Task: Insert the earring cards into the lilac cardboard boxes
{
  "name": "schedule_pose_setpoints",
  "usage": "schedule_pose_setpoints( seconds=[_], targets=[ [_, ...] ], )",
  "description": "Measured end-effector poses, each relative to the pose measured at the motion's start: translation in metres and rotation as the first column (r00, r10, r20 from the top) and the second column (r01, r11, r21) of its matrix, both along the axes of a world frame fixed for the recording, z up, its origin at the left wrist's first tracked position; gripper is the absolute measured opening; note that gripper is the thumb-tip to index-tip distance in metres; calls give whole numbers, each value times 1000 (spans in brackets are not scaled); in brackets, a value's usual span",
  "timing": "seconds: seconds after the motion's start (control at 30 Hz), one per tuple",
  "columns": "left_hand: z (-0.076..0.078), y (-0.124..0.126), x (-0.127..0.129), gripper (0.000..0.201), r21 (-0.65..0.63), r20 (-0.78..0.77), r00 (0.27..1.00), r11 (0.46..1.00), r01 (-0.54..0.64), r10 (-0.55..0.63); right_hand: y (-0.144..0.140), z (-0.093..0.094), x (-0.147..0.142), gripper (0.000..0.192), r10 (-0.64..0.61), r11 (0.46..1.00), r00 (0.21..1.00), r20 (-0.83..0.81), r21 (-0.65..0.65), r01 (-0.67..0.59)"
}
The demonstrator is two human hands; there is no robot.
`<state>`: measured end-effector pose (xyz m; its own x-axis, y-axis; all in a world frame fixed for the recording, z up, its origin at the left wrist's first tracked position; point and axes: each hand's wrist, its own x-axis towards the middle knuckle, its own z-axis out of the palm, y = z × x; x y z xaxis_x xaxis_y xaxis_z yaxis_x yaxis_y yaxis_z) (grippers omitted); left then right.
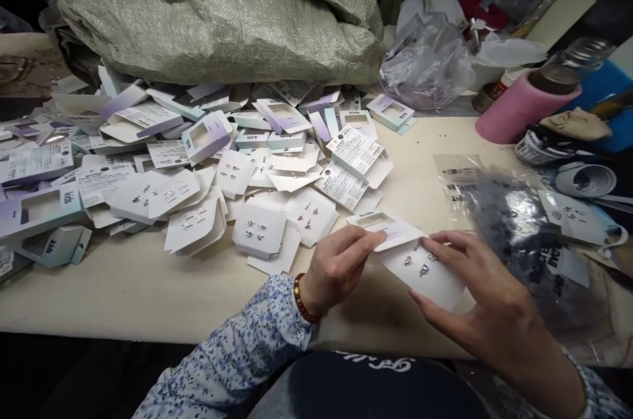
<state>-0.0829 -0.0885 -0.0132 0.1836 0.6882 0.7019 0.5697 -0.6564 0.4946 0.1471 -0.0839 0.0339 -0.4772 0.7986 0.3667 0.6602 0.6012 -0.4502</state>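
Between my hands is a white card point(438, 286) carrying several small silvery earrings point(424, 270). Its far end meets the end of a small windowed "kids" box point(403, 229); how deep it sits inside cannot be seen. My left hand point(339, 270), with a beaded bracelet at the wrist, pinches the box from the near side. On the card's right part, my right hand point(487, 303) grips it by the edges, thumb below and fingers above. Just left lie more white earring cards point(260, 229), some overlapping.
A wide heap of flat-lying "kids" boxes point(208, 135) covers the table's left and middle, against a woven green sack point(217, 16). At right are clear printed plastic bags point(524, 241), a pink roll point(524, 105) and a crumpled plastic bag point(428, 66).
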Motion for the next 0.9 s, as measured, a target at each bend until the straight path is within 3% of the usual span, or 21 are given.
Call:
schedule_pose_setpoints(
  seconds=[0.13, 0.23, 0.43, 0.57, 0.67, 0.7, 0.8, 0.9],
  targets=[
    [-5, -3, 7, 33, 49, -80, 991, 992, 115, -111, -8, -4, -10, 48, -80, 996, 995, 54, 49, 77],
    [-7, -3, 10, 33, 64, -87, 991, 992, 107, -102, -7, -5, -18, 50, -132, 989, 990, 45, 77, 128],
    [-15, -7, 12, 37, 98, -88, 992, 990, 100, -91, -3, -4, -21, 42, -104, 995, 994, 33, 4, 104],
    [-19, -7, 14, 37, 142, -101, 987, 980, 142, -128, -4, -14, -22, 56, -171, 985, 984, -38, -31, 170],
    [-16, -8, 14, 33, 97, 8, 996, 991, 92, -93, -3, -20, -16, 74, -112, 984, 973, -202, -159, 81],
    [-13, -9, 14, 33, 69, 56, 996, 995, 68, -72, -1, -21, -13, 72, -81, 972, 955, -284, -234, 13],
    [-2, -11, 11, 31, -9, 141, 988, 998, 63, -61, 5, -19, -6, 43, -98, 901, 860, -501, -411, -137],
    [9, -9, 7, 26, -89, 197, 977, 991, 105, -85, 14, -17, -9, 39, -214, 871, 799, -561, -480, -103]
  ],
)
